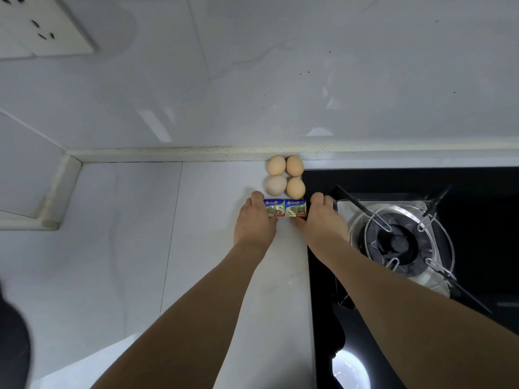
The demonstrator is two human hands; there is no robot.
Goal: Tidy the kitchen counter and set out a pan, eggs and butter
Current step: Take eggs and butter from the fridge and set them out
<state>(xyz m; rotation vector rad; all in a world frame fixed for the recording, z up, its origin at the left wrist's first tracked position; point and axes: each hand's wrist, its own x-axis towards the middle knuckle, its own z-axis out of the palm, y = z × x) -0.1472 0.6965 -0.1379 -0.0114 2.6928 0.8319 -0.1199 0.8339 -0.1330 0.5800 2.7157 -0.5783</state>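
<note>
Two small blue butter packs (285,207) lie side by side on the white counter (126,220), just in front of several eggs (285,175) set in a square against the back wall. My left hand (254,220) grips the left pack's outer end. My right hand (323,217) grips the right pack's outer end, so the two packs sit pressed together between my hands. No pan is in view.
A black glass gas hob (477,192) with a metal burner and pot support (398,240) lies right of the butter. A wall socket (42,26) is at the upper left. A dark object (11,341) sits at the lower left edge.
</note>
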